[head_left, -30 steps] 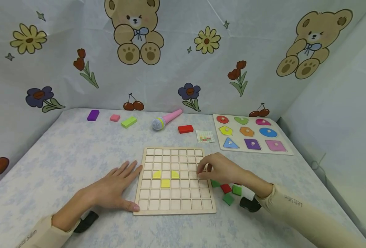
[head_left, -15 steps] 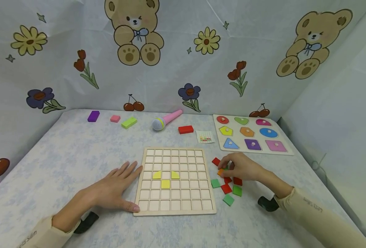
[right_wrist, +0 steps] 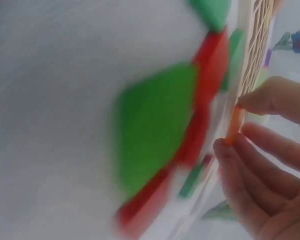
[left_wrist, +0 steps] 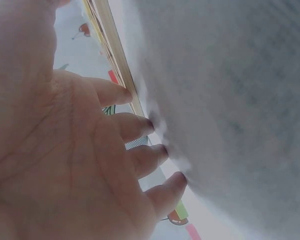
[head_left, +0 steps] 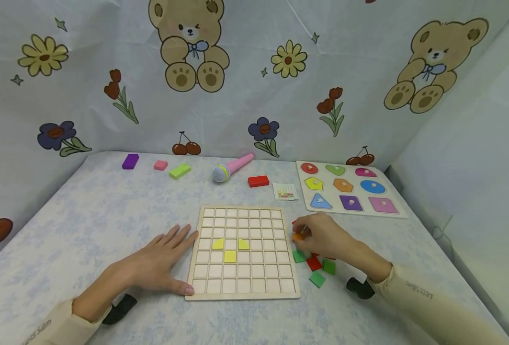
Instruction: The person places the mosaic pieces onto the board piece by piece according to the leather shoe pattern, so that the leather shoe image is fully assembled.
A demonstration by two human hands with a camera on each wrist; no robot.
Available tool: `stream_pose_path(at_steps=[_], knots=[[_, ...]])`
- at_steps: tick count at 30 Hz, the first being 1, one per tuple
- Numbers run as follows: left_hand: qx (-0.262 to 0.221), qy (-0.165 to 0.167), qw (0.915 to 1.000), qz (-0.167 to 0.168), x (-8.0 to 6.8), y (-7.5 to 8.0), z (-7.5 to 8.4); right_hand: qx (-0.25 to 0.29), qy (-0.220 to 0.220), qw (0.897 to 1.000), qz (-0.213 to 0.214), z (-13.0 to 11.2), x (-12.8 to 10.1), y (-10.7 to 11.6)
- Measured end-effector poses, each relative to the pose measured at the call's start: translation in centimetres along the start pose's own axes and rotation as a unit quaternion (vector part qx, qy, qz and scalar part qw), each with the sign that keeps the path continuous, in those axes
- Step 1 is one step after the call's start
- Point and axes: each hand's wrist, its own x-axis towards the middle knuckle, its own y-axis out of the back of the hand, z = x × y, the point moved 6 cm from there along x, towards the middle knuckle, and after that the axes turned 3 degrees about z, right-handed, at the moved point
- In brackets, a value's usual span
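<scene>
One orange tile [head_left: 298,236] is pinched between thumb and fingertips of the right hand [head_left: 323,238], held just off the right edge of the wooden grid board [head_left: 242,287], edge-on in the right wrist view [right_wrist: 233,125]. The left hand [head_left: 159,261] lies flat, fingers straight and spread, its fingertips touching the board's left edge, apparently steadying it. Just under and behind the right hand sits a loose cluster of red and green tiles [head_left: 317,278] on the surface. Inward from that hand, three yellow pieces [head_left: 230,255] already fill cells near the board's middle; the other cells look bare. Judged step: carrying a picked tile from the pile toward a cell, placement not yet made. Next move likely calls for levelling the tile, aligning it square with a cell, and lowering it without catching the dividers. Farther off: a small pattern card [head_left: 285,190], a toy microphone [head_left: 231,168], a shape puzzle [head_left: 348,188].
</scene>
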Motion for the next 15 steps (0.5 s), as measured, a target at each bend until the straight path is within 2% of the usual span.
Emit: stream_pose_path(at_steps=[3, 8, 15], knots=[[0.001, 0.003, 1.0, -0.003, 0.0, 0.0, -0.1, 0.017, 0.032, 0.999, 0.003, -2.1, 1.2, -0.7], [-0.003, 0.001, 1.0, -0.002, 0.0, -0.1, -0.1, 0.037, 0.098, 0.994, -0.021, -6.8, 3.5, -2.4], [-0.002, -0.001, 1.0, -0.001, 0.1, -0.1, -0.1, 0.01, 0.194, 0.979, -0.061, -13.0, 5.3, -5.0]])
